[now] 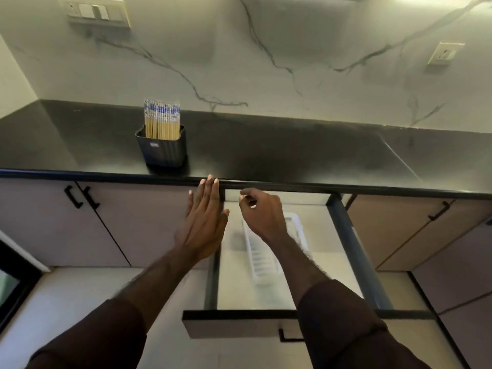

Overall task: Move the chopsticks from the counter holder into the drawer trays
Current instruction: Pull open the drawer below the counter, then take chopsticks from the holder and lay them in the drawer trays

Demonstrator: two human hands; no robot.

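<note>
- Head view: the chopsticks stand bundled upright in the black holder, left of centre on the dark counter, close to its front edge; none are in the drawer yet, as far as can be seen.
- The drawer is pulled open at lower centre, with a white tray lying inside, partly hidden by the right forearm and blurred.
- The left hand is flat with fingers straight and together, fingertips at the counter edge, holding nothing.
- The right hand hangs over the back of the drawer, fingers loosely curled with thumb near forefinger; it appears empty.
- The step in hand looks like the first reach for the chopsticks. It should go best with one hand steadying the holder, which looks light and may tip or slide.
- Grip the bundle low on the wooden shafts, lift straight up, then lay it lengthwise along the tray.
</note>
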